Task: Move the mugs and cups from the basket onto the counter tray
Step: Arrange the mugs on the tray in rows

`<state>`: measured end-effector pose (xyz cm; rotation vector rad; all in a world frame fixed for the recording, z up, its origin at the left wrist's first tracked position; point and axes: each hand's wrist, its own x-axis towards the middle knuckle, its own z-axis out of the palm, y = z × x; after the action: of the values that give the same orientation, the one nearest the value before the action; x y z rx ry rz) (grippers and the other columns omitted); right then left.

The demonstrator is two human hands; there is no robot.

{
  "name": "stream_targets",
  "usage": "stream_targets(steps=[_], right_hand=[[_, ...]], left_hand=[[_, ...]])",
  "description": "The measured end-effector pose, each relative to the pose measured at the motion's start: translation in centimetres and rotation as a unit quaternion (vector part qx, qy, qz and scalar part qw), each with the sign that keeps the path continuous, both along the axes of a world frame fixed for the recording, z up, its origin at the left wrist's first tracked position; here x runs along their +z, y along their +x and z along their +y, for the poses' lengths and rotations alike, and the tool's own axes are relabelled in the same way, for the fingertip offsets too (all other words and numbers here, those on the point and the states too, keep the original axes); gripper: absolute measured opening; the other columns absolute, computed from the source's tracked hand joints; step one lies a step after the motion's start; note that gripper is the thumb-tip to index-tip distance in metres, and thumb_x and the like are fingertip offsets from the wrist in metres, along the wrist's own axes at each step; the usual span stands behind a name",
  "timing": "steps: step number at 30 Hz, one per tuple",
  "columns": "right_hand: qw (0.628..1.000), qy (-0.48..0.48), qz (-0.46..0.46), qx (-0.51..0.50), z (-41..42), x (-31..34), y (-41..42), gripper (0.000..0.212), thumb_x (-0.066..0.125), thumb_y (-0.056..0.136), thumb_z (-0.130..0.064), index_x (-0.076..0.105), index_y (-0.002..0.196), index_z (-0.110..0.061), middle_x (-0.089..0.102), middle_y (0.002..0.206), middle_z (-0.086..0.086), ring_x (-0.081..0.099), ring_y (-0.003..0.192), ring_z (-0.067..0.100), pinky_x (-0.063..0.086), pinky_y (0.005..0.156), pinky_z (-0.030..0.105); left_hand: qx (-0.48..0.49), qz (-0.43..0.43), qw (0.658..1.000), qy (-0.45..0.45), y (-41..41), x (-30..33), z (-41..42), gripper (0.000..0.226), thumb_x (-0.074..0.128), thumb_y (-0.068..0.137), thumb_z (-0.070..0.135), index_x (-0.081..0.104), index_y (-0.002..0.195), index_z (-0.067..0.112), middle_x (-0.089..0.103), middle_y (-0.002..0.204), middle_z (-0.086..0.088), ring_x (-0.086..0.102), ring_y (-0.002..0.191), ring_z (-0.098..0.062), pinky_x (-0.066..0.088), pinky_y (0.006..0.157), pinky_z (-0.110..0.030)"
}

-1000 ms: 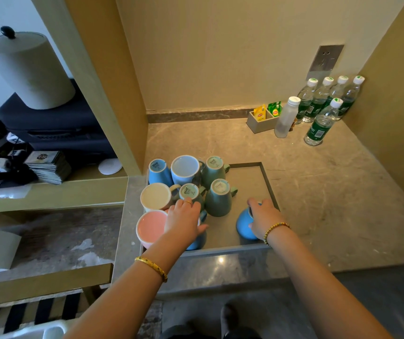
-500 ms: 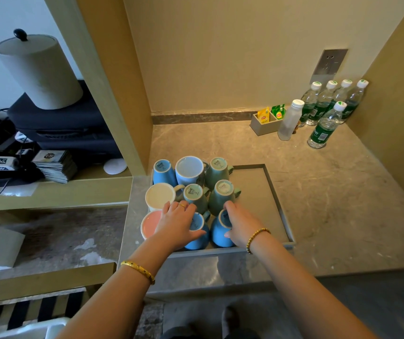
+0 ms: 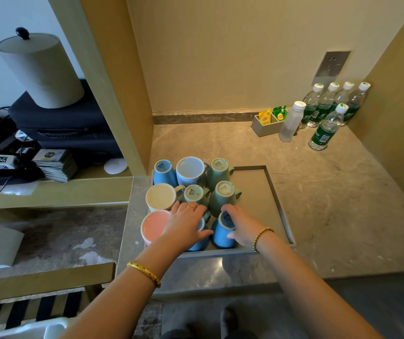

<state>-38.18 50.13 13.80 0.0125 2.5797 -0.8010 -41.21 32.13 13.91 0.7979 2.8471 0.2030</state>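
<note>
Glossy blue mug (image 3: 221, 234), inverted, right hand (image 3: 241, 226) gripping

There are nine cups on one tray (image 3: 273, 189): four blue cups (image 3: 164, 171), three green cups (image 3: 223, 194), one cream cup (image 3: 160, 197) and one pink cup (image 3: 154, 226). Five green-label water bottles (image 3: 324, 129) and one frosted bottle (image 3: 291, 122) stand at the back. Two tea bags (image 3: 265, 116) sit in one box (image 3: 262, 128).
</note>
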Motion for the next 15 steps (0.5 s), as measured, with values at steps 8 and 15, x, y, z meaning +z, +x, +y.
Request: stream_targets(steps=[8, 15], right_hand=[[0.943, -0.193, -0.125, -0.24, 3.1, -0.9, 0.4, 0.041, 0.041, 0.09, 0.008, 0.042, 0.129, -0.004, 0.047, 0.133, 0.017, 0.048, 0.121, 0.029, 0.044, 0.096, 0.037], [0.946, -0.188, -0.177, -0.197, 3.7, -1.2, -0.3, 0.038, 0.043, 0.089, 0.011, 0.049, 0.126, 0.006, 0.052, 0.129, 0.028, 0.051, 0.119, 0.04, 0.047, 0.097, 0.043]], left_hand=[[-0.087, -0.042, 0.995, 0.006, 0.0, 0.9, 4.1, 0.066, 0.056, 0.086, 0.049, 0.031, 0.142, 0.025, 0.042, 0.143, -0.001, 0.036, 0.13, -0.023, 0.023, 0.111, -0.036], [-0.071, -0.047, 0.996, -0.006, -0.1, 0.3, 4.8, 0.062, 0.05, 0.089, 0.051, 0.031, 0.142, 0.026, 0.046, 0.139, 0.001, 0.04, 0.127, -0.021, 0.029, 0.107, -0.036]])
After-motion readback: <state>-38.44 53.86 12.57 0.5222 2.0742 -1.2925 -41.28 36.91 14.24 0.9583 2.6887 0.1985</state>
